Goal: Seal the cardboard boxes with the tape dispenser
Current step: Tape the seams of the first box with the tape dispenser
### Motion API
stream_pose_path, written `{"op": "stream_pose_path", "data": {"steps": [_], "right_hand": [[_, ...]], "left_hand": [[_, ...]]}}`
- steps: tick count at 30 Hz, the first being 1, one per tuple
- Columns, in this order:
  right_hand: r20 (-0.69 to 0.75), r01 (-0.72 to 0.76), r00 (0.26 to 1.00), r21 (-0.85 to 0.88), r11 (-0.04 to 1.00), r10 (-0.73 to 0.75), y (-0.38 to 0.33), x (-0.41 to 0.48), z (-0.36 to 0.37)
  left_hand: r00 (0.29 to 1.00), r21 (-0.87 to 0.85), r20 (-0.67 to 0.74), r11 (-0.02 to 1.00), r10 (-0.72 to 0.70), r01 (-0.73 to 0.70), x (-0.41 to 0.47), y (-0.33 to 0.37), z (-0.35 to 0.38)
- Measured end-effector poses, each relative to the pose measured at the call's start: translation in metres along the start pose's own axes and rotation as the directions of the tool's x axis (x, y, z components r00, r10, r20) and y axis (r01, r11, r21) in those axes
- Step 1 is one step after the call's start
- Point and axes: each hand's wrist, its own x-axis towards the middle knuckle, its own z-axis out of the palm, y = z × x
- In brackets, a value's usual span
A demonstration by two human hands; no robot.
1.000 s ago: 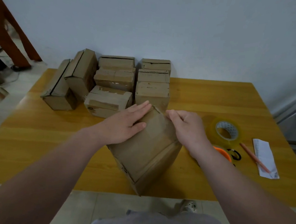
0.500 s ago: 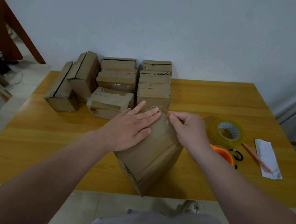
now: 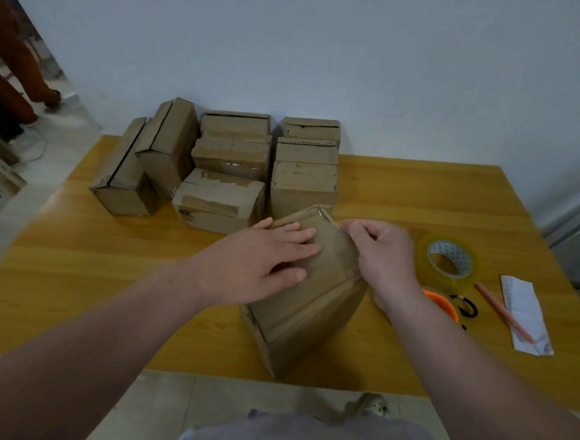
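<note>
A brown cardboard box [image 3: 313, 310] stands tilted at the near edge of the wooden table [image 3: 420, 201]. My left hand [image 3: 262, 259] lies flat on its top face, fingers straight. With curled fingers, my right hand [image 3: 382, 253] pinches the box's far right top edge, where a bit of clear tape shows. A roll of clear tape [image 3: 448, 262] lies to the right of that hand. An orange tape dispenser [image 3: 442, 301] sits just behind my right wrist, partly hidden.
Several cardboard boxes [image 3: 227, 167] are stacked at the table's back left against the wall. A pencil [image 3: 502, 310] and a folded white paper [image 3: 525, 315] lie at the right. Another person's legs [image 3: 14, 63] stand at the far left.
My left hand has slid back toward me along the box top. The right hand's fingers have curled tighter at the box's far edge. The camera has shifted slightly.
</note>
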Motion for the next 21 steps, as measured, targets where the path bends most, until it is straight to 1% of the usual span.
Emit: {"op": "stream_pose_path", "data": {"steps": [2, 5, 7, 10, 11, 13, 14, 15, 17, 19, 21], "right_hand": [[0.022, -0.043, 0.999, 0.061, 0.997, 0.042, 0.001, 0.0, -0.003], [0.159, -0.071, 0.986, 0.151, 0.986, 0.047, 0.006, -0.005, -0.011], [0.268, -0.126, 0.961, 0.228, 0.965, 0.062, 0.013, -0.01, -0.019], [0.427, -0.254, 0.898, 0.3, 0.919, 0.109, 0.022, -0.013, -0.032], [0.455, -0.273, 0.884, 0.309, 0.911, 0.11, 0.023, -0.013, -0.035], [0.481, -0.255, 0.871, 0.277, 0.926, 0.096, 0.026, -0.015, -0.038], [0.479, -0.226, 0.873, 0.237, 0.945, 0.089, 0.028, -0.018, -0.039], [0.484, -0.157, 0.874, 0.184, 0.97, 0.05, 0.03, -0.02, -0.042], [0.52, 0.048, 0.85, 0.078, 0.996, -0.082, 0.04, -0.024, -0.045], [0.533, 0.129, 0.837, 0.02, 0.991, -0.12, 0.041, -0.029, -0.046], [0.505, 0.266, 0.841, -0.079, 0.961, -0.191, 0.041, -0.028, -0.046]], "left_hand": [[1.0, 0.019, 0.027, 1.0, -0.013, 0.013, -0.007, 0.003, 0.005], [1.0, 0.103, 0.017, 0.995, -0.013, 0.011, -0.014, 0.007, 0.014], [1.0, 0.123, -0.022, 0.992, -0.001, 0.004, -0.015, 0.008, 0.019], [0.996, 0.11, -0.092, 0.994, -0.009, 0.019, -0.013, 0.007, 0.025], [0.992, 0.093, -0.126, 0.995, -0.01, 0.022, -0.012, 0.006, 0.026], [0.98, 0.057, -0.201, 0.998, -0.003, 0.015, -0.011, 0.005, 0.028], [0.971, 0.044, -0.241, 0.999, 0.003, 0.008, -0.012, 0.005, 0.03], [0.96, 0.032, -0.282, 0.999, 0.008, 0.001, -0.012, 0.005, 0.032], [0.938, 0.01, -0.347, 1.0, 0.019, -0.016, -0.012, 0.004, 0.035], [0.929, -0.004, -0.37, 1.0, 0.02, -0.024, -0.012, 0.003, 0.035], [0.925, -0.007, -0.379, 1.0, 0.024, -0.028, -0.011, 0.003, 0.035]]}}
